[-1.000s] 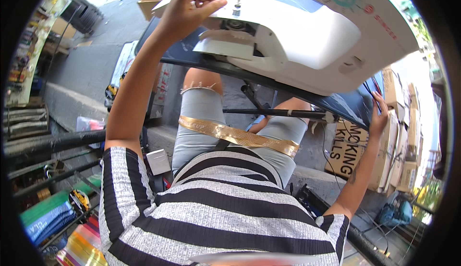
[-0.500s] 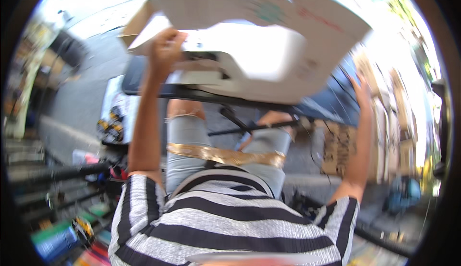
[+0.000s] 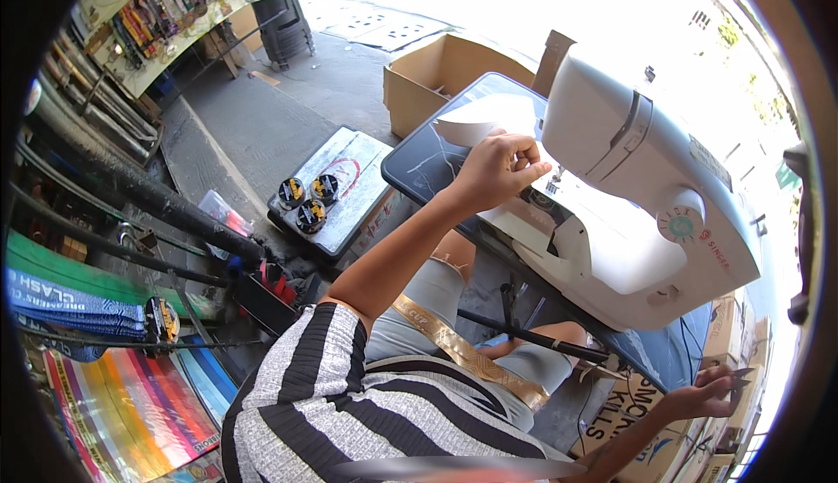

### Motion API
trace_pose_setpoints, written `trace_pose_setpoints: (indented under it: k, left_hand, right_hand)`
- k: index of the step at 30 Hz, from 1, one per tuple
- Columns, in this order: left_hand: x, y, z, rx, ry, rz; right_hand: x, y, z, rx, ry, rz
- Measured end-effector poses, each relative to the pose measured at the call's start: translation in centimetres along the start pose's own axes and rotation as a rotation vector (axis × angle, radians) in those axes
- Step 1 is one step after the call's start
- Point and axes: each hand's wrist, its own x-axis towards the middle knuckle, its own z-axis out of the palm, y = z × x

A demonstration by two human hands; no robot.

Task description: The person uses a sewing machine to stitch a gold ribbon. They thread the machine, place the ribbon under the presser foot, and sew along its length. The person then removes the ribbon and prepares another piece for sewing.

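Observation:
A white sewing machine (image 3: 611,125) stands on a dark blue, marble-patterned table (image 3: 428,156). My left hand (image 3: 502,169) is beside its needle area, thumb and fingers pinched together. Whatever it may hold is too small to make out. A white curved strip (image 3: 489,116) lies on the table just beyond that hand. Past the table's right end, low down, my right hand (image 3: 703,394) is closed around small scissors (image 3: 742,376), their pointed blades sticking out to the right. A shiny gold ribbon (image 3: 471,356) with printing lies across my thighs.
Beyond the table stands an open cardboard box (image 3: 419,73). Several dark spools (image 3: 312,215) rest on a low white box (image 3: 353,164) to the left. Black metal bars (image 3: 175,221) and coloured ribbons (image 3: 140,404) fill the left side; cardboard boxes (image 3: 724,335) stand at right.
The view has swung, so the machine now appears farther right. My right hand, open and apparently bare before, now holds small scissors. My left hand remains by the machine's needle end.

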Motion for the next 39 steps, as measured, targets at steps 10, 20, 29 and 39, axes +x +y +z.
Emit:
trace_pose_setpoints:
  k: [10, 20, 29, 39]
  left_hand:
    - [-0.1, -0.6, 0.2, -0.020, -0.040, -0.053]
    - [-0.2, -1.4, 0.5, -0.051, -0.005, 0.002]
    - [-0.3, -1.5, 0.6, -0.050, 0.009, 0.004]
    - [0.8, -1.1, -1.3, -0.147, -0.237, -0.062]
  right_hand:
    - [-9.3, -16.3, 11.1, 0.051, -0.930, -0.266]
    - [-9.2, -17.0, 16.6, -0.183, -0.947, -0.256]
    - [-9.5, -17.4, 18.2, -0.229, -0.978, -0.233]
    - [-10.6, -18.6, 18.5, -0.118, -1.039, -0.211]
